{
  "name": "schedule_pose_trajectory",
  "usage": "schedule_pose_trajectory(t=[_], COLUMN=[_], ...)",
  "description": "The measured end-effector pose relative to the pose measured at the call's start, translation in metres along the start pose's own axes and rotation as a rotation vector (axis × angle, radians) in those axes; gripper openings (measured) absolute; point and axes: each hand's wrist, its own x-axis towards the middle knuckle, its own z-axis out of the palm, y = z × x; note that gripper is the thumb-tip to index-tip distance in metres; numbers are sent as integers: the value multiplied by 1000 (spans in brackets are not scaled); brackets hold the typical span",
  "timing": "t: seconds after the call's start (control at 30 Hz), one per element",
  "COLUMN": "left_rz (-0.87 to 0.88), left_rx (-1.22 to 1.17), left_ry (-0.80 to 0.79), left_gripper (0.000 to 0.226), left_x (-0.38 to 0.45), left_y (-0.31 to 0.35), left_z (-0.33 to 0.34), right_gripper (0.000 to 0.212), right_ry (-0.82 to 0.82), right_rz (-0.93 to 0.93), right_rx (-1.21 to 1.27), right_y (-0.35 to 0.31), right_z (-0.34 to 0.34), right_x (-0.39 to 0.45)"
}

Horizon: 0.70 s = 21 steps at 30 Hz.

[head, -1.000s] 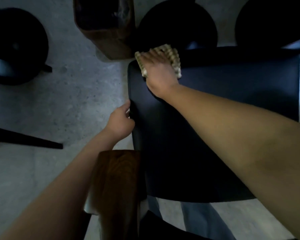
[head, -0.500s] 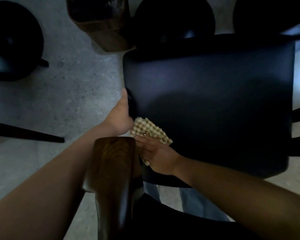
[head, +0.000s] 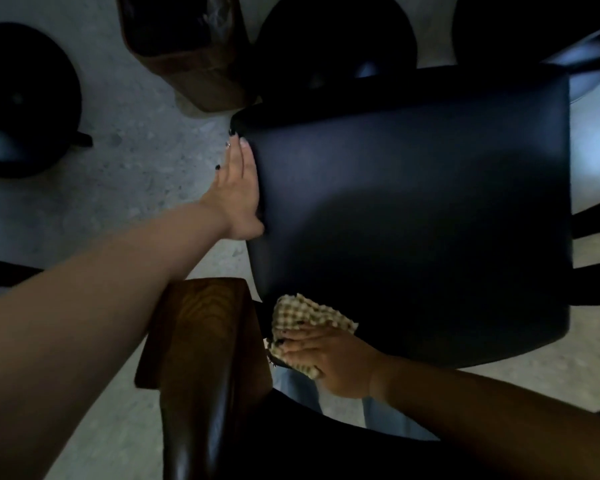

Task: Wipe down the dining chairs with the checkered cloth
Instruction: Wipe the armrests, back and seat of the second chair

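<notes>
My right hand (head: 329, 363) lies flat with the fingers stretched out and close together, pressing the checkered cloth (head: 307, 318) onto the near left corner of the black chair seat (head: 413, 220); the cloth bunches out past my fingertips and under my palm (I cannot tell how much of it is folded beneath). Just left of that hand stands the dark wooden chair back post (head: 201, 358), its grain showing. Farther up from it, my left hand (head: 238, 188) is laid open along the seat's left edge, fingers straight and together, dark nails pointing away from me. Beyond that hand's fingertips sits a brown wooden block (head: 187, 53) on the pale speckled floor (head: 136, 150). Out to the far left of it is a round black stool (head: 21, 98), and another round black stool seat (head: 333, 39) lies past the chair's far edge.
</notes>
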Motion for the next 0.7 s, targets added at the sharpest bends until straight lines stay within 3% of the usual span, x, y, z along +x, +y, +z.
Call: schedule_pose_trajectory(t=[0.1, 0.2, 0.27, 0.4, 0.47, 0.53, 0.63, 0.7], left_rz=[-79, -200, -258, -323, -329, -329, -320, -308], left_rx=[22, 62, 68, 24, 27, 21, 9, 1], left_ry=[-70, -105, -106, -109, -125, -134, -143, -150], left_gripper=[145, 145, 144, 148, 149, 149, 148, 147], left_x=[17, 25, 25, 27, 29, 30, 31, 32], left_y=[11, 26, 31, 34, 36, 36, 35, 34], left_z=[-15, -12, -8, -6, -6, -6, -5, -5], right_gripper=[35, 30, 36, 20, 35, 44, 42, 39], right_ry=[76, 395, 692, 1124, 1098, 909, 593, 546], right_rz=[286, 663, 723, 540, 526, 587, 685, 622], right_rx=[386, 1001, 1028, 730, 339, 22, -239, -394], right_y=[-3, 9, 26, 60, 90, 123, 147, 140], right_z=[-34, -97, -148, -258, -288, -294, -265, -247], right_x=[7, 11, 21, 59, 85, 112, 141, 147])
